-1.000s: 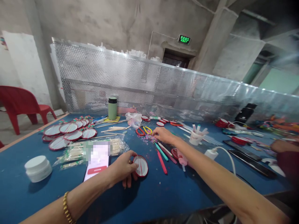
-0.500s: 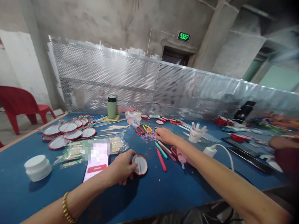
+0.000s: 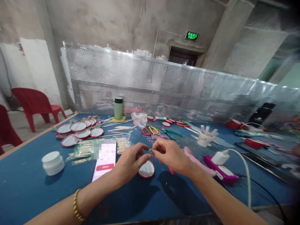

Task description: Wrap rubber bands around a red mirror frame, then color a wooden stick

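Above the table, my right hand (image 3: 172,154) pinches a small yellow-green loop (image 3: 150,151), too small to make out fully. My left hand (image 3: 132,157) is close beside it, thumb and forefinger apart around the loop; I see no clear grip there. Just below the fingers, a round pale disc with a red rim (image 3: 146,170) lies flat on the blue table. Behind my hands is a scatter of small pink pieces (image 3: 159,136), with red-and-yellow-handled pliers (image 3: 150,130) and green-handled pliers (image 3: 172,133) around it.
More red-rimmed discs (image 3: 78,126) are piled at the left. Nearby are a lit phone (image 3: 105,167), a white jar (image 3: 53,163) and bagged sticks (image 3: 82,148). A green bottle (image 3: 118,109), a cup of pens (image 3: 204,139) and a purple power strip (image 3: 222,172) also stand here.
My right hand has come back from the pink pieces towards me, now with the small loop. My left hand has let go of the disc and risen beside the right. The view has shifted slightly.
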Motion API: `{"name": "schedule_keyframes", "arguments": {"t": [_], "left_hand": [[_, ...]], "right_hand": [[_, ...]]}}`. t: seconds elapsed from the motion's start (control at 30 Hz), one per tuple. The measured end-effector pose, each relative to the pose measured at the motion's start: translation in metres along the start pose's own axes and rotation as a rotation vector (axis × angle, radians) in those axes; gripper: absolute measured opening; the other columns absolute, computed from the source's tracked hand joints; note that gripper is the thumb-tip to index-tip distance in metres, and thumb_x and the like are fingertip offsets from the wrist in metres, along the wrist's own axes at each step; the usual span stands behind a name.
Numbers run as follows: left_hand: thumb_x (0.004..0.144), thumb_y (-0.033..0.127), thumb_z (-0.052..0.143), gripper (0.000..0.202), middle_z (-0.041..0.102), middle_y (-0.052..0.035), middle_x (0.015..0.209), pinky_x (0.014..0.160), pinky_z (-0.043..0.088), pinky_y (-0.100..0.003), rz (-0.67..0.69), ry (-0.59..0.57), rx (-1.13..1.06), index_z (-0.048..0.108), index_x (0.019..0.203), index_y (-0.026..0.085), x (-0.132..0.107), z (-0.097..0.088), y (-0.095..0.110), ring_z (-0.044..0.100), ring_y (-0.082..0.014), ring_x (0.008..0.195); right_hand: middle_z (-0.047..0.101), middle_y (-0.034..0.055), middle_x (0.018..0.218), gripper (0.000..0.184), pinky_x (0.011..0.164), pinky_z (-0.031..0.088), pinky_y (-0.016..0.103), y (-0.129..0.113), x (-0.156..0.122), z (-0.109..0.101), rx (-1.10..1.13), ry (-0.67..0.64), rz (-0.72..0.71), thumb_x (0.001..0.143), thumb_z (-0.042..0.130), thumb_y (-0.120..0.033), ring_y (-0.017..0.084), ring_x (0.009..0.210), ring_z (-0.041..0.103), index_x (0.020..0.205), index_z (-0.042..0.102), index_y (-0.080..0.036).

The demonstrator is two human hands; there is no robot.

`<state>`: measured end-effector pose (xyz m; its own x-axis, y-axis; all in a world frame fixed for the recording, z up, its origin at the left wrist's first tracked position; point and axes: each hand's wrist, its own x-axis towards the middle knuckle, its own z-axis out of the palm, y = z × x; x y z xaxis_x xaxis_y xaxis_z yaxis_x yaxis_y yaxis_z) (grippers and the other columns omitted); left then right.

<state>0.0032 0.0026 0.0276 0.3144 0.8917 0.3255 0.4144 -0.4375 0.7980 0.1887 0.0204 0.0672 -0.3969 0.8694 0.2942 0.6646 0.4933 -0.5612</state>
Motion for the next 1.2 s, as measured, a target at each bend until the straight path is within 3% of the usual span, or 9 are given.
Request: {"name": "schedule_keyframes", "arguments": {"t": [0.13, 0.3, 0.53, 0.67, 0.77, 0.87, 0.97, 1.07, 1.2], "left_hand": [[0.089, 0.036, 0.051, 0.024, 0.061, -0.0002, 0.066, 0.053, 0.037, -0.021, -0.037, -0.012, -0.128, 0.061, 0.079, 0.016, -0.001, 0.001, 0.002, 0.053, -0.0118, 0.056], [0.080, 0.016, 0.048, 0.011, 0.052, 0.0027, 0.060, 0.055, 0.029, -0.023, 0.079, 0.034, 0.149, 0.056, 0.072, 0.018, -0.003, 0.008, -0.006, 0.045, -0.0109, 0.056], [0.081, 0.016, 0.040, 0.017, 0.046, 0.0046, 0.057, 0.052, 0.029, -0.022, -0.042, -0.074, -0.013, 0.050, 0.067, 0.019, -0.004, 0.000, 0.006, 0.041, -0.0099, 0.053], [0.082, 0.017, 0.043, 0.012, 0.046, 0.0057, 0.058, 0.053, 0.031, -0.021, -0.005, 0.206, 0.036, 0.049, 0.071, 0.020, -0.003, -0.014, 0.009, 0.040, -0.0095, 0.054], [0.087, 0.020, 0.043, 0.012, 0.047, 0.0055, 0.060, 0.054, 0.033, -0.021, 0.070, 0.349, 0.051, 0.049, 0.077, 0.020, -0.006, -0.021, 0.011, 0.041, -0.0094, 0.054], [0.089, 0.021, 0.044, 0.012, 0.054, 0.0031, 0.067, 0.059, 0.036, -0.021, 0.189, 0.183, 0.060, 0.054, 0.082, 0.019, -0.011, -0.018, 0.015, 0.046, -0.0098, 0.060], [0.089, 0.023, 0.048, 0.013, 0.055, 0.0018, 0.067, 0.059, 0.036, -0.021, 0.233, 0.056, 0.026, 0.055, 0.078, 0.018, -0.015, -0.011, 0.018, 0.046, -0.0103, 0.062], [0.087, 0.031, 0.052, 0.021, 0.052, 0.0020, 0.063, 0.056, 0.034, -0.021, 0.192, 0.042, -0.051, 0.053, 0.071, 0.018, -0.017, -0.006, 0.018, 0.043, -0.0103, 0.060], [0.090, 0.038, 0.051, 0.029, 0.051, 0.0026, 0.060, 0.055, 0.034, -0.021, 0.151, -0.009, -0.114, 0.052, 0.068, 0.018, -0.015, -0.007, 0.018, 0.043, -0.0098, 0.058]], "right_hand": [[0.058, -0.0029, 0.058, 0.010, 0.052, 0.037, 0.023, -0.012, -0.018, 0.024, -0.020, 0.165, -0.015, 0.078, 0.059, -0.016, 0.012, 0.054, 0.052, 0.069, 0.060, -0.021], [0.059, -0.0024, 0.066, 0.009, 0.055, 0.040, 0.024, -0.003, -0.028, 0.038, 0.174, 0.169, 0.022, 0.077, 0.061, -0.015, 0.012, 0.058, 0.052, 0.070, 0.060, -0.021], [0.059, -0.0041, 0.064, 0.015, 0.045, 0.042, 0.020, -0.006, -0.041, 0.044, 0.993, 0.017, 0.070, 0.083, 0.063, -0.029, 0.007, 0.044, 0.051, 0.076, 0.055, -0.019], [0.058, -0.0037, 0.054, 0.026, 0.034, 0.036, 0.017, -0.007, -0.048, 0.046, 1.190, -0.268, 0.177, 0.087, 0.061, -0.034, 0.005, 0.032, 0.046, 0.070, 0.058, -0.015], [0.066, 0.0011, 0.060, 0.034, 0.030, 0.025, 0.015, -0.012, -0.049, 0.035, 1.078, -0.325, 0.239, 0.091, 0.057, -0.042, 0.002, 0.030, 0.040, 0.074, 0.061, -0.013], [0.073, 0.0027, 0.069, 0.021, 0.038, 0.034, 0.016, -0.021, -0.046, 0.017, 0.858, -0.314, 0.151, 0.091, 0.060, -0.036, 0.005, 0.040, 0.049, 0.089, 0.065, -0.016], [0.074, 0.0034, 0.077, 0.012, 0.073, 0.050, 0.028, -0.031, -0.044, 0.002, 0.612, -0.222, -0.134, 0.090, 0.065, -0.026, 0.015, 0.077, 0.062, 0.087, 0.075, -0.020], [0.074, 0.0037, 0.084, 0.014, 0.083, 0.051, 0.035, -0.037, -0.045, 0.002, 0.737, -0.075, -0.279, 0.090, 0.066, -0.025, 0.019, 0.090, 0.063, 0.098, 0.078, -0.026], [0.075, 0.0027, 0.088, 0.018, 0.070, 0.057, 0.034, -0.033, -0.044, 0.015, 1.066, 0.032, -0.227, 0.090, 0.067, -0.028, 0.016, 0.071, 0.070, 0.105, 0.076, -0.030]]}}
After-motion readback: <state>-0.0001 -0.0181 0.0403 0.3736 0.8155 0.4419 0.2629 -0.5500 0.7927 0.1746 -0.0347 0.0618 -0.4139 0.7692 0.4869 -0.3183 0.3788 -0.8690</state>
